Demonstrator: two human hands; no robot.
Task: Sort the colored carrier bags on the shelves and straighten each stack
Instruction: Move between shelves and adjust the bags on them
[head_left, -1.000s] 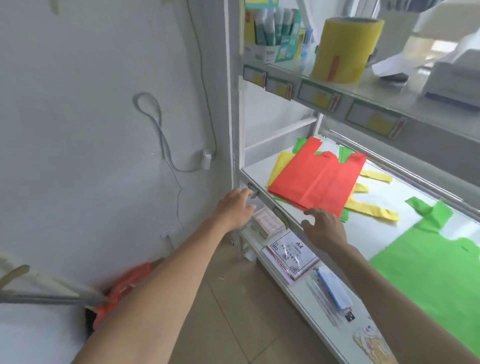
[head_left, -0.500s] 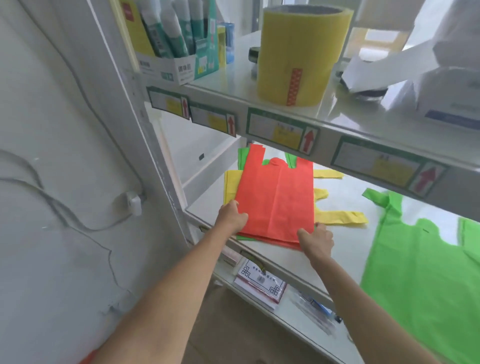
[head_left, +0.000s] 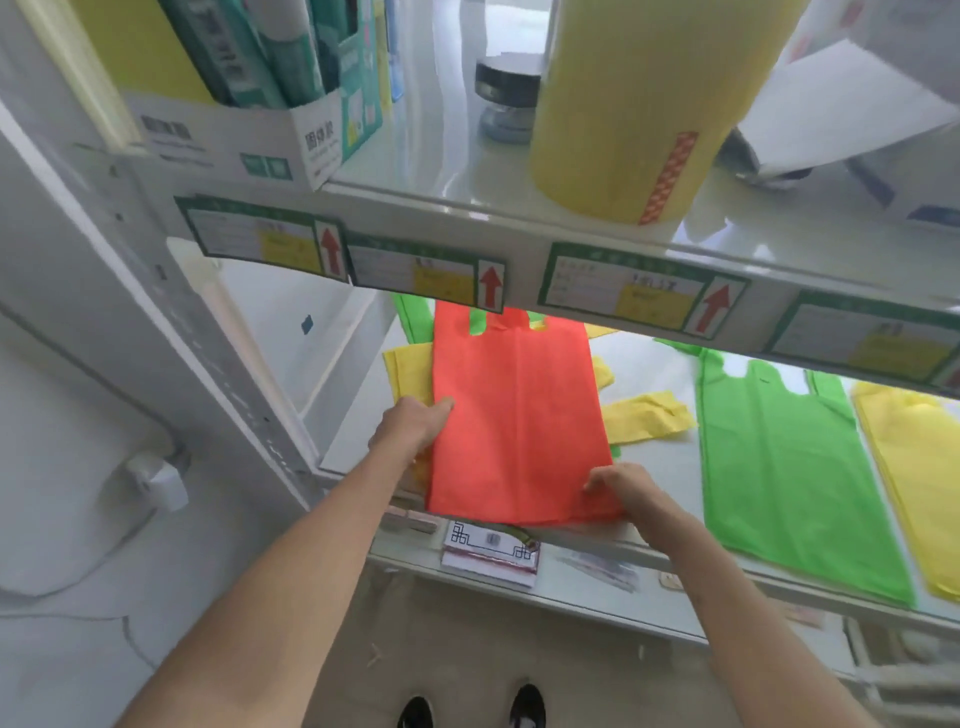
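Lying on a white shelf (head_left: 665, 467), seemingly glossy: red bag (head_left: 519, 415).

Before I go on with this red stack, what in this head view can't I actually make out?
- Red bag handles: the upper shelf edge covers them.
- Yellow and green bags beneath: mostly covered by the red one, count unknown.
- Left hand fingertips: tucked at the red bag's side edge, grip unclear.
- Right hand pinches the near corner; layers held unclear.
- Price labels: print blurred.
- Right-hand yellow bag: cut off by frame edge.
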